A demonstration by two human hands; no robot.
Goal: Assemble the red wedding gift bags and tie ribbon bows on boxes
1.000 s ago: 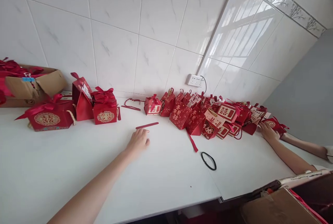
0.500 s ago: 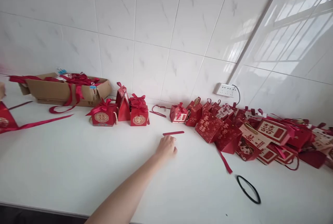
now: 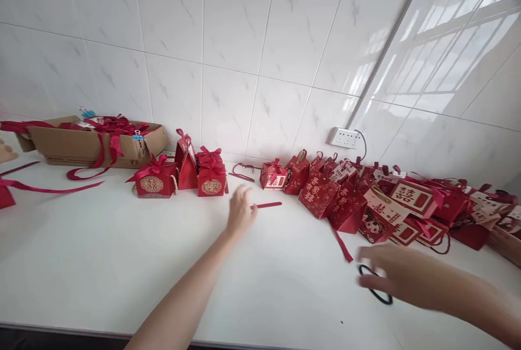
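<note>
My left hand (image 3: 241,210) is over the white table, beside the left end of a flat red strip (image 3: 268,205). Its fingers are raised and slightly apart, with nothing seen in them. On the right, my right hand (image 3: 385,271) hovers blurred above a black ring-shaped band (image 3: 382,297), thumb and fingers apart. A small red box with a bow (image 3: 273,176) stands behind the strip. Between the hands, a red ribbon end (image 3: 341,241) trails from the red gift bags (image 3: 319,195).
An open cardboard box (image 3: 81,146) of ribbons stands back left. Red gift boxes (image 3: 155,183) sit in front of the tiled wall, and many more are heaped at right. A socket strip (image 3: 345,138) is on the wall. Other people's hands show at both edges.
My right hand has come into view from the right, over the black band. My left hand has shifted left, its fingers lifting and spreading. The view has turned slightly.
</note>
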